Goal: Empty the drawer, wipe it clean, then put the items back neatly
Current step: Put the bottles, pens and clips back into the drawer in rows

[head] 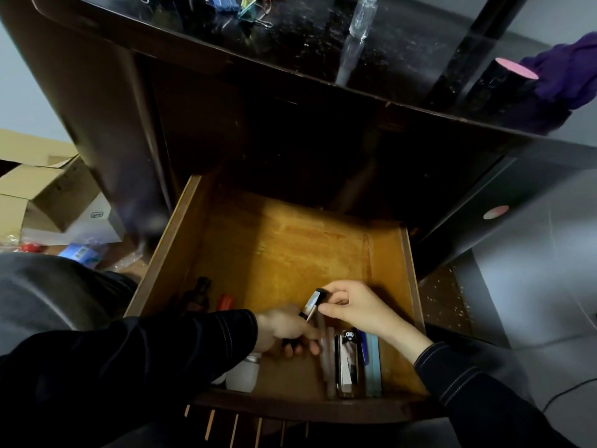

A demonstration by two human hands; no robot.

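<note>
Head view, looking down into the open wooden drawer, pulled out from under a dark desk.

Right hand: over the drawer's front right, thumb and forefinger pinched on the black cap end of a small silver tube. The tube is tilted, cap up, and its lower end reaches the knuckles of the left hand.

Left hand: low at the drawer front, just beside the right hand, fingers curled. It's motion-blurred, with something dark under the fingers; can't tell if it's actually gripping it.

Drawer contents, all along the front edge, back half bare:
- Front left: brown bottle and an orange item just beside it, both partly behind the left sleeve.
- White bottle below the left wrist.
- Front right, side by side and running front to back: clear tube, chrome stapler-like piece with a cartoon sticker, blue pen, pale blue strip nearest the right wall.

Desk top:
- Coloured binder clips at the far left.
- Clear bottle mid-top.
- Black cylinder with a pink end at the right, touching a purple cloth.

Floor, left of the desk: open cardboard boxes and a blue packet near them.
</note>
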